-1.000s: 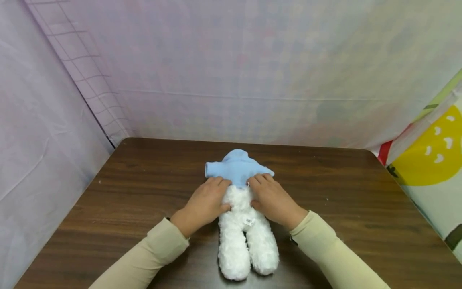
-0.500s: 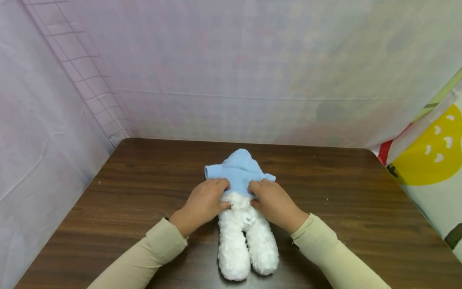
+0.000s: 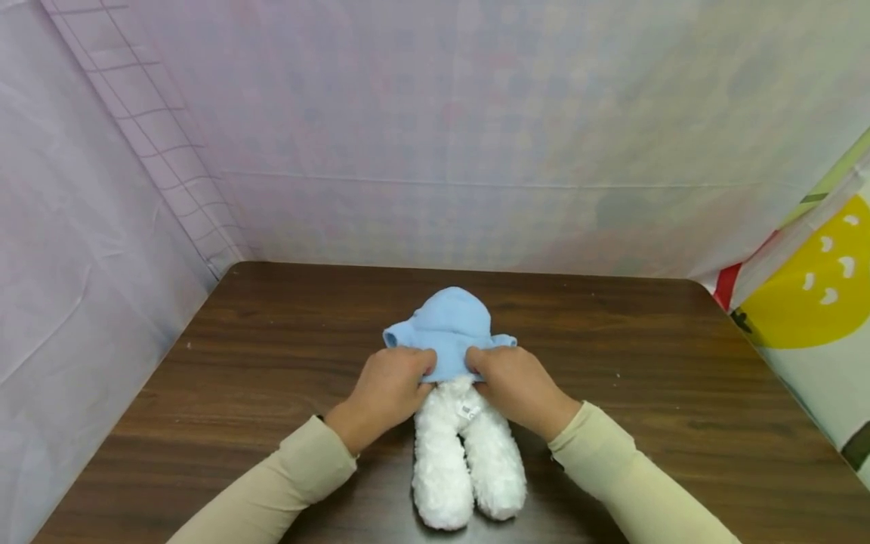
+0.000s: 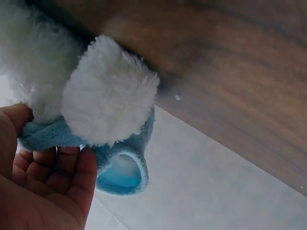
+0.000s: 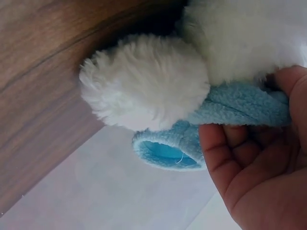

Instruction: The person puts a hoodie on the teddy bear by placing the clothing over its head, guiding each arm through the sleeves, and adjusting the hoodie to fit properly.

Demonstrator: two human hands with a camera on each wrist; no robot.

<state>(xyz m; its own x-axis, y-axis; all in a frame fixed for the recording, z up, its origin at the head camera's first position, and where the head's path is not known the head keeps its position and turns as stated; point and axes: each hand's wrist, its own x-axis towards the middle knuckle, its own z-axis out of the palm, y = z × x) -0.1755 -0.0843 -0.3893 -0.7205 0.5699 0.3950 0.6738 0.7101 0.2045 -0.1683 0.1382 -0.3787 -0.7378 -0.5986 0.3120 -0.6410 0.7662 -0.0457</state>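
A white fluffy plush toy [image 3: 442,468] lies on the table, legs toward me, with a small tag [image 3: 468,410] between them. Its upper part is covered by a light blue garment [image 3: 451,321] with a rounded top and short sleeves. My left hand [image 3: 387,385] pinches the left side of the hem; my right hand [image 3: 519,387] pinches the right side. In the left wrist view a fluffy white limb [image 4: 110,91] lies beside an open blue sleeve [image 4: 122,173]. The right wrist view likewise has a white limb [image 5: 144,81] outside a sleeve opening [image 5: 168,151]. The toy's head is hidden.
The dark wood-grain table [image 3: 666,378] extends to both sides of the toy. A pale cloth backdrop [image 3: 476,151] hangs behind its far edge. At the right hangs a printed cloth with a yellow shape [image 3: 809,302].
The garment's hem has come down the toy's body toward me, pulled by both hands. The garment's top has become rounder and fuller, and less white fur shows above the legs.
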